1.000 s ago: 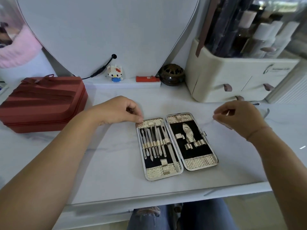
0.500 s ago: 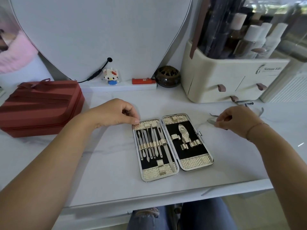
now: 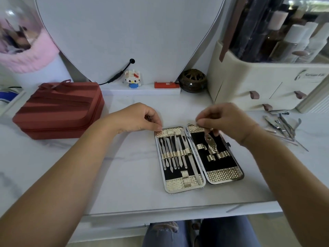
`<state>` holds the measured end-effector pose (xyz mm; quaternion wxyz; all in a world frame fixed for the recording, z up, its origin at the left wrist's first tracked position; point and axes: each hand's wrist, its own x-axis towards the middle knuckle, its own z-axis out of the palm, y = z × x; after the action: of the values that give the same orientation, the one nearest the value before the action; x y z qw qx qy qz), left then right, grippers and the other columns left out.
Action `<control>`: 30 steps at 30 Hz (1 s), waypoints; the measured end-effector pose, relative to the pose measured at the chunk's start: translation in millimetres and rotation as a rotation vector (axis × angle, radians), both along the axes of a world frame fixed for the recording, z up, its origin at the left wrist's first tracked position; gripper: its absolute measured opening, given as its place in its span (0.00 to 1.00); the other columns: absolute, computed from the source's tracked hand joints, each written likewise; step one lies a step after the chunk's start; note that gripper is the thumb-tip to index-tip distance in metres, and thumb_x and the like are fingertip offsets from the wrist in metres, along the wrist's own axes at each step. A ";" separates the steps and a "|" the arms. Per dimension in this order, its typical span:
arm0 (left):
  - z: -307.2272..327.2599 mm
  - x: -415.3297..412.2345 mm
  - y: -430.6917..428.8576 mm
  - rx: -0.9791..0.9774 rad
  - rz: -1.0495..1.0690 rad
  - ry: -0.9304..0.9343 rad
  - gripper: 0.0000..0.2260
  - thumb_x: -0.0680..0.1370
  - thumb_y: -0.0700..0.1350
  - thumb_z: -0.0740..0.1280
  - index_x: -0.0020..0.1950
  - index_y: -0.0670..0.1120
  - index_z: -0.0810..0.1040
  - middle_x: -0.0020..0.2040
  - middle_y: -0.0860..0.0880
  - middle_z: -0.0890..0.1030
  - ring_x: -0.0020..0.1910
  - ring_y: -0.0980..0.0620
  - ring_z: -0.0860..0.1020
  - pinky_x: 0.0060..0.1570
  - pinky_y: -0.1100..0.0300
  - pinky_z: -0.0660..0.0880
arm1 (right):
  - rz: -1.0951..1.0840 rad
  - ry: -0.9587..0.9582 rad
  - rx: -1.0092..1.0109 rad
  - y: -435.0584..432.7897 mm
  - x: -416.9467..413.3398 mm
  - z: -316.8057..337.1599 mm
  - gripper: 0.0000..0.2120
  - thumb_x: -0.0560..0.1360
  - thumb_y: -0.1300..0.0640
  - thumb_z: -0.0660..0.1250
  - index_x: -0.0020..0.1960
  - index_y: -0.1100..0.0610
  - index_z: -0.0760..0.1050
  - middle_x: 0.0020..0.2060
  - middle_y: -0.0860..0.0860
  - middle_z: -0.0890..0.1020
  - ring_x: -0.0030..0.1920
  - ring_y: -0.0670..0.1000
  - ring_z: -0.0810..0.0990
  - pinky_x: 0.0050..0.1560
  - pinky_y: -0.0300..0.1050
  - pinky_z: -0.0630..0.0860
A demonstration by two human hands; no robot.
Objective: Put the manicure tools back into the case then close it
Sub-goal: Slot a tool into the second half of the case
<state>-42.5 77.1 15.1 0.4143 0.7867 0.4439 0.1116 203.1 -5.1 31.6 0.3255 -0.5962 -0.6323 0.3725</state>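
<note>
The open manicure case (image 3: pixel 224 177) lies flat on the white table, gold-lined with black inserts. Several slim metal tools (image 3: pixel 173 152) sit under the strap in its left half. A gold clipper holder (image 3: pixel 211 147) is in the right half. My left hand (image 3: pixel 135 118) pinches the case's far left corner with curled fingers. My right hand (image 3: pixel 224 120) hovers over the far end of the right half and pinches a small metal tool (image 3: pixel 207 138), which is blurred and mostly hidden by the fingers. Loose manicure tools (image 3: pixel 281 125) lie on the table to the right.
A red zipped pouch (image 3: pixel 58 109) stands at the left. A cream organiser with bottles (image 3: pixel 258 82) fills the back right. By the heart-shaped mirror (image 3: pixel 128 32) sit a small block figure (image 3: pixel 132 79), a red lighter (image 3: pixel 166 85) and a dark round jar (image 3: pixel 193 80).
My right hand picked a small tool from the pile at the right and carried it left, over the case's right half. My left hand stayed on the case's corner.
</note>
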 end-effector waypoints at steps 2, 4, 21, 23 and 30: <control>-0.8 -0.3 0.6 0.002 -0.001 -0.005 0.03 0.70 0.44 0.75 0.41 0.48 0.83 0.35 0.54 0.80 0.29 0.65 0.72 0.32 0.74 0.68 | 0.061 -0.026 -0.044 12.6 -15.5 -4.2 0.03 0.70 0.63 0.71 0.43 0.59 0.81 0.30 0.49 0.82 0.28 0.43 0.77 0.30 0.34 0.75; -1.2 -0.4 0.9 0.000 -0.003 -0.005 0.03 0.70 0.45 0.75 0.41 0.49 0.83 0.35 0.55 0.81 0.30 0.66 0.73 0.33 0.74 0.68 | 0.077 -0.038 -0.064 22.2 -22.3 -7.2 0.03 0.69 0.63 0.73 0.42 0.59 0.81 0.32 0.51 0.83 0.29 0.43 0.78 0.33 0.34 0.76; 0.0 0.0 0.6 0.007 -0.004 -0.004 0.02 0.70 0.44 0.75 0.40 0.49 0.83 0.29 0.60 0.79 0.28 0.68 0.73 0.30 0.76 0.67 | 0.086 -0.084 -0.129 29.3 -25.3 -3.1 0.07 0.66 0.65 0.75 0.38 0.60 0.77 0.27 0.50 0.81 0.24 0.43 0.76 0.25 0.31 0.70; -0.5 0.0 0.9 0.008 -0.001 -0.001 0.02 0.70 0.44 0.75 0.40 0.49 0.83 0.31 0.59 0.80 0.29 0.67 0.73 0.30 0.76 0.67 | 0.091 -0.097 -0.127 29.5 -26.4 -3.1 0.07 0.66 0.64 0.75 0.39 0.60 0.77 0.28 0.51 0.81 0.25 0.44 0.76 0.27 0.33 0.72; 1.0 -0.1 0.4 0.008 0.003 0.022 0.02 0.70 0.45 0.75 0.41 0.49 0.83 0.33 0.58 0.79 0.28 0.67 0.73 0.30 0.76 0.67 | 0.060 -0.069 -0.098 30.2 -32.0 -6.6 0.07 0.65 0.64 0.75 0.38 0.59 0.78 0.31 0.54 0.82 0.31 0.50 0.77 0.35 0.40 0.77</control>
<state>-42.5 77.5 16.1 0.4060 0.7890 0.4490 0.1054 171.1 25.1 25.0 0.2629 -0.6046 -0.6418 0.3918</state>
